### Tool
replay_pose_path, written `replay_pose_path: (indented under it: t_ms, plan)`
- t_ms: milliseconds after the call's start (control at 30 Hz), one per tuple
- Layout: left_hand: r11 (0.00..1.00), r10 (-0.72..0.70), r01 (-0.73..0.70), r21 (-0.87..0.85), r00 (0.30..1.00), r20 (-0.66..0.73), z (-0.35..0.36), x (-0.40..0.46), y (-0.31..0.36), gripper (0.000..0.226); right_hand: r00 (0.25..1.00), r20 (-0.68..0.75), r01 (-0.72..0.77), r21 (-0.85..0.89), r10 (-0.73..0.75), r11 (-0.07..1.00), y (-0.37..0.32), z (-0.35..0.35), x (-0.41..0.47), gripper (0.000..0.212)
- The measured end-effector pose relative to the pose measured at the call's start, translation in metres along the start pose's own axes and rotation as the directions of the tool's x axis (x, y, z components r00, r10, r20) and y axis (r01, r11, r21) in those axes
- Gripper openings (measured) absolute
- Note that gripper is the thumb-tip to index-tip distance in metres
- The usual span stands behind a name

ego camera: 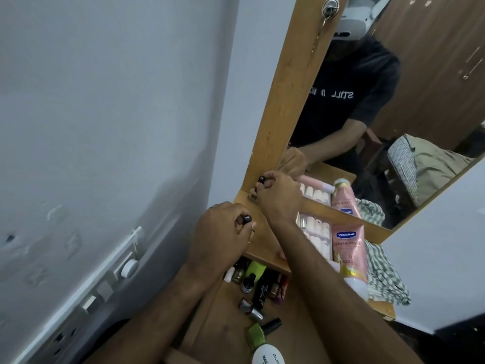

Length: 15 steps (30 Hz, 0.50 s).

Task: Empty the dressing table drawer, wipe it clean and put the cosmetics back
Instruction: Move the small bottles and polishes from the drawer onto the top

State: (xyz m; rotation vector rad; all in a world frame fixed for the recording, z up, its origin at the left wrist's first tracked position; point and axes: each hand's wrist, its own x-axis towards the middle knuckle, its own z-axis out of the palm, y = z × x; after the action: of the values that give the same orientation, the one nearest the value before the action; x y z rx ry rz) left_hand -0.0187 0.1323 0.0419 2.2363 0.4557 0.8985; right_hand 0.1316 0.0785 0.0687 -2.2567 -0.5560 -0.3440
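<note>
1. The left hand (pixel 220 232) holds one small dark-capped bottle (pixel 245 220) over the wooden bench (pixel 265 245). Its fingers curl round the bottle, and the cap points up and right.
2. The right hand (pixel 279 197) pinches another small bottle with a black cap (pixel 262 179) at the back corner of the bench, by the mirror frame (pixel 288 101). That cap points up and left.
3. One pink Vaseline tube (pixel 350 254) lies on the bench with its white cap toward the person. Its long side runs front to back.
4. One checked cloth (pixel 385 274) lies just right of the tube.
5. The open drawer (pixel 225 327) below holds many nail polish bottles (pixel 258 287), too jumbled to count.
</note>
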Motion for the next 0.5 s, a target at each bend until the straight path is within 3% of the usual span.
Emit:
replay_pose_path:
  t_ms: [333,500]
  plan:
    - [1.0,0.016,-0.016,0.015,1.0,-0.025,0.007,0.0,0.003,0.011,0.999,-0.047,0.023,0.156,-0.016,0.987,0.014,0.013,-0.011,0.037]
    - [1.0,-0.001,0.001,-0.003,0.999,-0.05,0.015,0.004,0.001,0.013,0.994,-0.103,-0.005,0.289,0.037,0.957,0.019,0.003,-0.017,0.032]
